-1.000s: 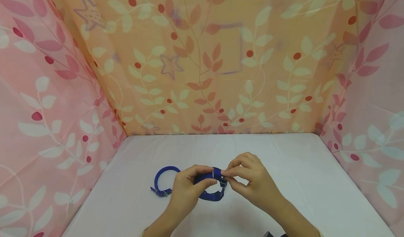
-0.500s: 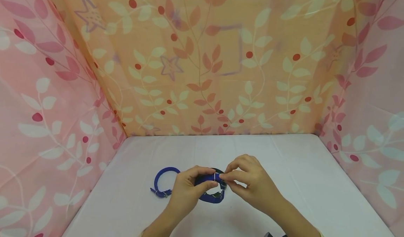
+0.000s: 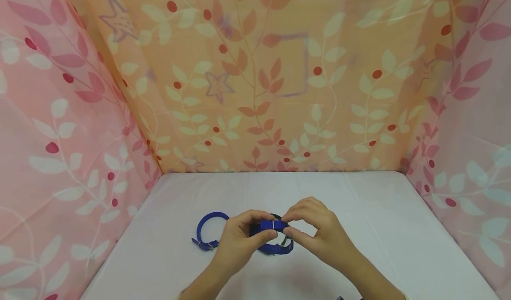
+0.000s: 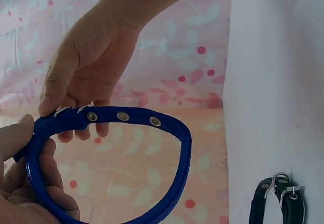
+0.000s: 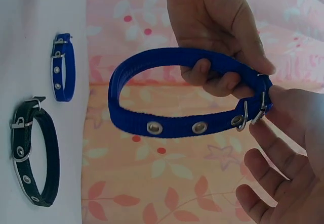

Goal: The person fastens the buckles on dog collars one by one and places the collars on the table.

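Both hands hold a blue collar (image 3: 266,225) above the white table. My left hand (image 3: 241,240) grips its strap, thumb on the near side and fingers curled behind in the right wrist view. My right hand (image 3: 323,224) pinches the strap end beside the buckle (image 5: 262,102), thumb and forefinger close together there. A metal D-ring (image 5: 243,116) sits beside the buckle, and several metal eyelets (image 5: 200,127) run along the band. The collar forms a closed loop in both wrist views.
A second blue collar (image 3: 212,215) lies on the white table (image 3: 339,193), left of my left hand. A dark collar (image 5: 53,158) with metal fittings lies behind the held one, partly hidden in the head view. Patterned cloth walls (image 3: 255,69) enclose the table.
The held collar has turned slightly, so its strap faces the head camera more. My right thumb and forefinger have shifted along the strap end; my left hand stays nearly in place.
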Motion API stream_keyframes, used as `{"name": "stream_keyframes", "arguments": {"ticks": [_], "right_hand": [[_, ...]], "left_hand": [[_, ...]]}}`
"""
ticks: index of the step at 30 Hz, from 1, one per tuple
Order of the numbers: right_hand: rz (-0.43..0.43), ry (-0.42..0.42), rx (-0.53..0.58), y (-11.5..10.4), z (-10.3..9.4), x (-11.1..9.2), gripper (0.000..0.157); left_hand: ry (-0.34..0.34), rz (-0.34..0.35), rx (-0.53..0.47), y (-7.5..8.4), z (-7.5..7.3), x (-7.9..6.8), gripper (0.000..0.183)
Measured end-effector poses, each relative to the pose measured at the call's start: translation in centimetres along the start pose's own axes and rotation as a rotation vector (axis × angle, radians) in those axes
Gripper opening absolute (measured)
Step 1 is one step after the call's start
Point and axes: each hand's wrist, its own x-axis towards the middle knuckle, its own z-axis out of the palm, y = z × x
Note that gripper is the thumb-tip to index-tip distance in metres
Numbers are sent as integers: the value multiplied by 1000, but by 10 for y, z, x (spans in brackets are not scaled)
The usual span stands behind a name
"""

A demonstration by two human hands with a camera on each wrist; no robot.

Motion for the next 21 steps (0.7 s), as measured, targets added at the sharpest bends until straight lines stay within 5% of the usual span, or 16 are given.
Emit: {"name": "stream_keyframes", "arguments": {"ticks": [4,14,21], "right_hand": [[17,-18,40,0,0,-1,30],[123,-140,17,6,-11,-1,43],[128,-166,-45,7,-11,-2,24]], "left_hand": [[-15,44,-14,-1,0,0,27],[87,141,-135,2,-5,-2,28],[82,171,-151,6,-10,-2,27]]}}
